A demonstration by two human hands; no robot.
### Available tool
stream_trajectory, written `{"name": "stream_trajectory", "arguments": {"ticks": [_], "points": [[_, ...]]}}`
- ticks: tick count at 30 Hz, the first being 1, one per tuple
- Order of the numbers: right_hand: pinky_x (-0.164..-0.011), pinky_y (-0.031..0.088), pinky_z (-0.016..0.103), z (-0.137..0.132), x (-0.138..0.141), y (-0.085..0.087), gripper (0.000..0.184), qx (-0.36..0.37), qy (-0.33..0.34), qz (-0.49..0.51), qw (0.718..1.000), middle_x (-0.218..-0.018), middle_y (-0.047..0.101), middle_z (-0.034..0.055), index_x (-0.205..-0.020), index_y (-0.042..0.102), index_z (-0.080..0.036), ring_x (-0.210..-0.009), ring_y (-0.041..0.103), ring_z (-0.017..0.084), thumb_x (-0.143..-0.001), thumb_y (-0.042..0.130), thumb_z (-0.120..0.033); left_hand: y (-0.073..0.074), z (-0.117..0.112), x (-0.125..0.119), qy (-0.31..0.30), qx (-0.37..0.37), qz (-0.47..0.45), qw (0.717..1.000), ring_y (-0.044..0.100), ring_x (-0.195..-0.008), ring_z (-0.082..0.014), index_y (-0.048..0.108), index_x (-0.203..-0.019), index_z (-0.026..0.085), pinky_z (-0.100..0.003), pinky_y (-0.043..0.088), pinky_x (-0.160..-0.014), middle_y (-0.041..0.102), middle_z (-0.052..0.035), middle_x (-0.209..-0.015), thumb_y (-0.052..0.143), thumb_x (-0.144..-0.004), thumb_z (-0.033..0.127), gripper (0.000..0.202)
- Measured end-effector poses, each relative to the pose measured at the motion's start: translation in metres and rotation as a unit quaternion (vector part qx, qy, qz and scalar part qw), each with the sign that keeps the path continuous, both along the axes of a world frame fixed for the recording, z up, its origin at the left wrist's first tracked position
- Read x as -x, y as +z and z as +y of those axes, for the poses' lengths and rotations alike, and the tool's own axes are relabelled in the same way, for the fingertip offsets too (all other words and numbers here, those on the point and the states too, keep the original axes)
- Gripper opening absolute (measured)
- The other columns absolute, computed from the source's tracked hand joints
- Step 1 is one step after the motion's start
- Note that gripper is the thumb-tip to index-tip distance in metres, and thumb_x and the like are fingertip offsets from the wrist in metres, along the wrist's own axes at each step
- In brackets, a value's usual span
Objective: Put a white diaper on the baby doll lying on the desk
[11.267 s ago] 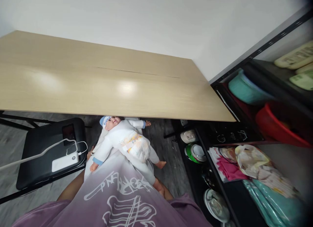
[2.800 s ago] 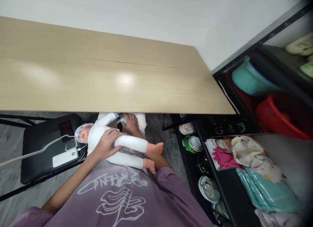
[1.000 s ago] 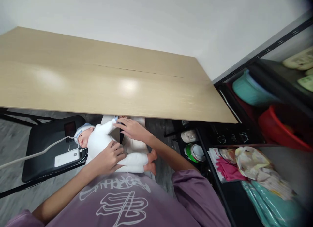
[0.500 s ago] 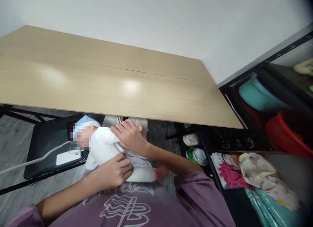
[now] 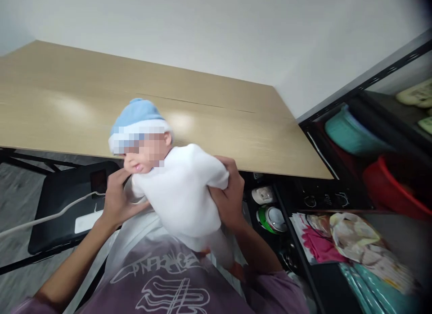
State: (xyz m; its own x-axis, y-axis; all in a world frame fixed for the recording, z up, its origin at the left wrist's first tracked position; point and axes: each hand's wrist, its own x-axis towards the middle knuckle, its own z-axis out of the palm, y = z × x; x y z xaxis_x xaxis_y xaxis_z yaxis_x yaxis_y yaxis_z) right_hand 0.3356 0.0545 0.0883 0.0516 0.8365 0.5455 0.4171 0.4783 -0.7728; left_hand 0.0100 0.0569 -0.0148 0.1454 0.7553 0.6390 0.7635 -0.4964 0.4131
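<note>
Held upright above my lap is a baby doll (image 5: 187, 188) in a white outfit and a light blue hat (image 5: 140, 113) with a white brim. Its head is tilted toward the left, and part of the face is blurred out. My left hand (image 5: 119, 199) is closed around the doll's arm and side at the left. On the other side, my right hand (image 5: 231, 192) grips the doll's other arm and side, with some fingers hidden behind it. The doll's legs hang down over my purple shirt.
A wooden table (image 5: 216, 129) stretches across in front of me. To the left, a black chair (image 5: 50, 215) bears a white device (image 5: 86, 221) and a pale cable (image 5: 64, 210). Dark shelves on the right hold a teal basin (image 5: 351, 131), a red basin (image 5: 391, 183) and cloths (image 5: 320, 242).
The doll has gone from lying sideways across my lap to upright, its head now in front of the table edge. My hands have moved apart to its two sides.
</note>
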Motion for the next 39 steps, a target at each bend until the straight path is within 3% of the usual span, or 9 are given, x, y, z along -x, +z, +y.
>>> {"name": "stream_trajectory", "arguments": {"ticks": [3,6,9,13,18,23,29,32,39], "points": [[-0.075,0.055,0.034,0.026,-0.006,-0.002,0.024,0.030,-0.026,0.024,0.999,-0.102,0.080,0.0005,-0.121,0.068,-0.027,-0.087,0.070,0.022,-0.102,0.070,-0.042,0.015,0.038,-0.012,-0.007,0.143,0.016,0.990,0.080,-0.124,-0.0402,0.053,-0.156,0.024,-0.045,0.066,-0.095,0.077,-0.0154,-0.143,0.077,-0.095,0.058,0.074],[-0.078,0.056,0.037,0.064,-0.026,-0.013,0.025,0.047,-0.093,-0.059,0.993,-0.104,0.080,0.0046,-0.120,0.069,-0.027,-0.090,0.072,0.027,-0.103,0.069,-0.046,0.034,0.081,-0.018,-0.014,0.203,0.016,0.979,0.080,-0.128,-0.0408,0.053,-0.160,0.022,-0.041,0.064,-0.094,0.076,-0.0157,-0.153,0.070,-0.094,0.054,0.075],[-0.085,0.055,0.041,0.108,-0.060,-0.035,0.027,0.034,-0.117,-0.209,0.970,-0.110,0.080,0.0110,-0.115,0.070,-0.026,-0.100,0.072,0.033,-0.105,0.068,-0.051,0.049,0.129,-0.017,-0.031,0.226,0.044,0.973,0.080,-0.125,-0.0413,0.059,-0.157,0.022,-0.040,0.061,-0.093,0.081,-0.0143,-0.145,0.067,-0.092,0.050,0.072],[-0.087,0.054,0.042,0.161,-0.096,-0.078,0.030,0.035,-0.079,-0.346,0.934,-0.102,0.078,0.0133,-0.107,0.070,-0.024,-0.099,0.069,0.034,-0.109,0.061,-0.053,0.057,0.188,-0.021,-0.040,0.239,0.121,0.963,0.082,-0.115,-0.0414,0.066,-0.152,0.020,-0.040,0.057,-0.086,0.085,-0.0154,-0.134,0.062,-0.093,0.045,0.065],[-0.088,0.055,0.045,0.183,-0.109,-0.115,0.035,0.038,-0.074,-0.374,0.924,-0.105,0.078,0.0146,-0.113,0.072,-0.021,-0.100,0.068,0.035,-0.114,0.056,-0.052,0.048,0.220,-0.026,-0.025,0.244,0.201,0.948,0.081,-0.109,-0.0407,0.070,-0.143,0.021,-0.042,0.054,-0.080,0.085,-0.0177,-0.129,0.062,-0.101,0.050,0.052],[-0.092,0.061,0.051,0.167,-0.118,-0.128,0.041,0.045,-0.087,-0.325,0.941,-0.123,0.080,0.0152,-0.139,0.072,-0.024,-0.112,0.073,0.038,-0.116,0.056,-0.055,0.028,0.208,-0.005,-0.003,0.200,0.225,0.954,0.077,-0.111,-0.0416,0.070,-0.141,0.022,-0.048,0.058,-0.085,0.083,-0.0174,-0.122,0.063,-0.105,0.067,0.057],[-0.086,0.063,0.061,0.175,-0.129,-0.143,0.035,0.059,-0.068,-0.303,0.949,-0.116,0.078,0.0155,-0.136,0.070,-0.032,-0.105,0.074,0.043,-0.115,0.058,-0.056,0.009,0.214,0.014,-0.005,0.152,0.227,0.962,0.073,-0.108,-0.0397,0.069,-0.138,0.027,-0.050,0.057,-0.091,0.080,-0.0145,-0.116,0.058,-0.108,0.072,0.055],[-0.087,0.063,0.059,0.210,-0.132,-0.145,0.037,0.060,-0.066,-0.293,0.952,-0.114,0.078,0.0154,-0.130,0.070,-0.028,-0.104,0.074,0.042,-0.114,0.056,-0.059,0.005,0.247,0.011,-0.003,0.161,0.232,0.959,0.071,-0.110,-0.0402,0.070,-0.133,0.022,-0.049,0.054,-0.089,0.079,-0.0162,-0.117,0.057,-0.109,0.071,0.056],[-0.097,0.059,0.053,0.318,-0.133,-0.144,0.055,0.057,-0.065,-0.289,0.953,-0.119,0.078,0.0178,-0.129,0.069,-0.020,-0.108,0.071,0.037,-0.112,0.055,-0.071,-0.002,0.356,-0.010,0.056,0.140,0.217,0.964,0.070,-0.107,-0.0399,0.072,-0.117,0.020,-0.047,0.049,-0.086,0.079,-0.0204,-0.113,0.056,-0.105,0.081,0.064]]}}
